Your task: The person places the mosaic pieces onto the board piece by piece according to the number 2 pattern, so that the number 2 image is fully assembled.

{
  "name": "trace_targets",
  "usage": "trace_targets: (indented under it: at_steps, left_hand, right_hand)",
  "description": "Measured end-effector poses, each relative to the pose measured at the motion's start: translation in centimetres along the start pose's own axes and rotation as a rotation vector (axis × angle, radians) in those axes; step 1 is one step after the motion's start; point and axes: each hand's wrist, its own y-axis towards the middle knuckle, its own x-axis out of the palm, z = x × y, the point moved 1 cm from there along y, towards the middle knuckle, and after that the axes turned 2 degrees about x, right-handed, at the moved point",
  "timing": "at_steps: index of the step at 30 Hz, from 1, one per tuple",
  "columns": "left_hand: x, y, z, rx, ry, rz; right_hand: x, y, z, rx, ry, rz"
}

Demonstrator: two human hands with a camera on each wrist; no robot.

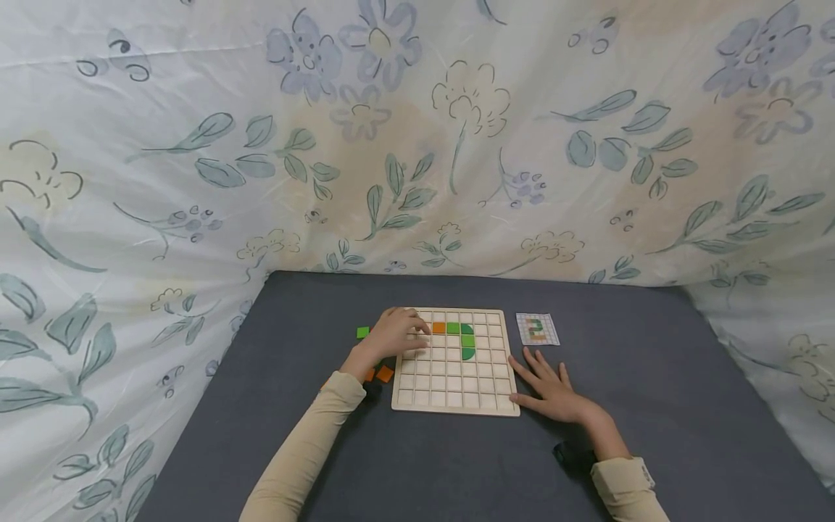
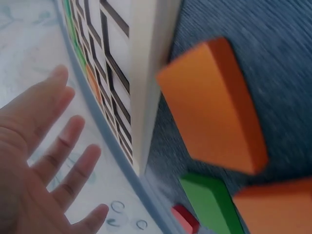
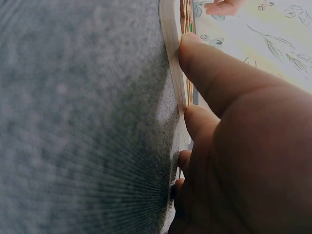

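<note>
A square wooden grid board (image 1: 430,399) lies on the dark table. One orange square (image 1: 439,328) and several green pieces (image 1: 467,341), some with a rounded side, sit in its upper cells. Over the board's upper left part is my left hand (image 1: 390,335), its fingers loosely extended and nothing visible between them. In the left wrist view the left fingers (image 2: 66,144) are spread apart beside the board's edge. My right hand (image 1: 554,395) lies flat at the right edge, thumb and fingertips touching the rim; the right wrist view shows its fingers (image 3: 200,122) against that side.
Left of the board are loose orange tiles (image 1: 385,374), a green tile (image 1: 363,332) and a small red piece (image 2: 185,219). A small card with a coloured grid pattern (image 1: 538,329) lies beyond the right hand. A floral cloth (image 1: 417,145) hangs behind the table.
</note>
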Motion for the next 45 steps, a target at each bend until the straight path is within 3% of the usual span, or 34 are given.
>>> trace_targets:
  at_steps: [8,31,45]
  left_hand:
    - [-0.5,-1.3,-1.3,-0.034,-0.034,0.016]
    - [-2.4,-4.5,-6.5,-0.156,0.058,0.023]
    - [-2.7,-5.4,-8.6,-0.218,0.077,0.024]
  right_hand:
    - [0.1,0.1,0.0,-0.016,-0.007,0.019]
    - [0.4,0.3,0.8,-0.029,0.014,0.024]
    - [0.3,0.1,0.4,-0.065,0.024,0.049]
